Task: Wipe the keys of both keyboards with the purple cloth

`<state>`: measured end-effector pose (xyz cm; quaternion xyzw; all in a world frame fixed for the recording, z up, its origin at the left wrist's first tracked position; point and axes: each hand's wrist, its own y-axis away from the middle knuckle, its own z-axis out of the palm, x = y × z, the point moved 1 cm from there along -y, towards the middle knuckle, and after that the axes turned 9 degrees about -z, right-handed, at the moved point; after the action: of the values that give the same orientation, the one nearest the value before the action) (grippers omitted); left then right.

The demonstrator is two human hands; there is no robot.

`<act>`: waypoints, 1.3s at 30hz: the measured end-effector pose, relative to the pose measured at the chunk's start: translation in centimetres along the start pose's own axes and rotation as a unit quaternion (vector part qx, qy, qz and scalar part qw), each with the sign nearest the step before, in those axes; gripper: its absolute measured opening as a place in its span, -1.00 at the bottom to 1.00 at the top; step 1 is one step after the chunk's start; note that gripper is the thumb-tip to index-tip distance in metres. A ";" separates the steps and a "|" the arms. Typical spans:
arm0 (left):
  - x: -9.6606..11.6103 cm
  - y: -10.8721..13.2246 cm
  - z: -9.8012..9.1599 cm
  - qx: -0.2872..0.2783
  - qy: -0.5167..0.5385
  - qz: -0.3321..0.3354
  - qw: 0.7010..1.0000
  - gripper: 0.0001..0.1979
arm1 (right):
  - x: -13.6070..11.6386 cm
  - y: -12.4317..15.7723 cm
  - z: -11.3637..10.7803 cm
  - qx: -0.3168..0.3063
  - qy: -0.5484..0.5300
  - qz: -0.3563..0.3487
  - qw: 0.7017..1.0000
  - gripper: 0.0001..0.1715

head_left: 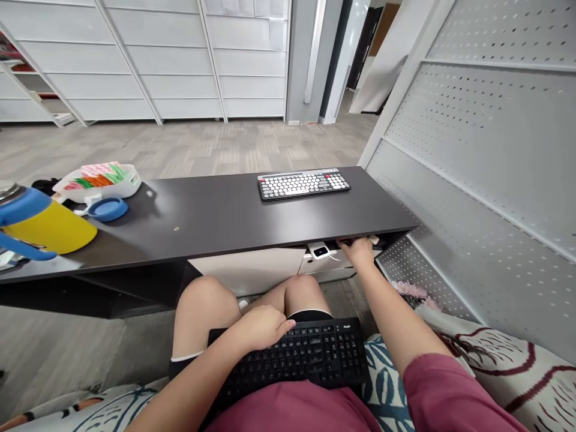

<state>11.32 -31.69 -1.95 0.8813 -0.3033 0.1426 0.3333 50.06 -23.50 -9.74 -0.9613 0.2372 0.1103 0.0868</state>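
Desk (211, 210), left hand (266, 327) on black keyboard (312, 353).

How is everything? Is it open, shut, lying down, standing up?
Black keyboard: face up
Left grip: resting on the black keyboard
Drawer: partly open
Right grip: in the drawer, partly hidden
White gadget: screen mostly dark
Pale-keyed keyboard: face up on the desk
White basket: open-topped, colourful things inside
Blue lid: lying flat
Yellow-and-blue flask: standing
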 end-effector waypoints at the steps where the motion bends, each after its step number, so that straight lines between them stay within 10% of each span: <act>1: 0.1 0.1 -0.2 -0.003 -0.004 -0.008 1.000 -0.28 | -0.1 -0.7 0.4 -0.006 -0.001 0.001 1.000 -0.11; 6: -0.1 0.8 -1.6 0.014 0.011 -0.013 1.000 -0.33 | -0.7 -1.4 1.9 -0.032 0.004 -0.009 0.999 -0.32; 11: -1.6 2.0 -4.4 0.020 0.079 -0.020 0.996 -0.36 | -0.6 0.7 1.5 -0.032 0.011 -0.014 0.999 -0.12; 22: -5.1 3.2 -15.4 0.123 0.064 -0.041 0.989 -0.42 | 2.1 4.8 -0.3 0.002 -0.043 -0.014 0.999 -0.35; 33: -12.4 -0.8 -24.9 0.143 0.079 -0.190 0.968 -0.29 | 3.1 6.2 1.5 0.048 -0.098 -0.042 0.993 -0.13; 39: -13.8 -4.0 -27.9 0.138 0.109 -0.241 0.955 -0.30 | 1.8 5.4 2.4 0.050 -0.100 -0.035 0.993 -0.39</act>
<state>1.82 -4.45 10.36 0.9445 -0.0213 0.1938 0.2643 48.67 -28.44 -13.13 -0.9477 0.1984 0.1906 0.1615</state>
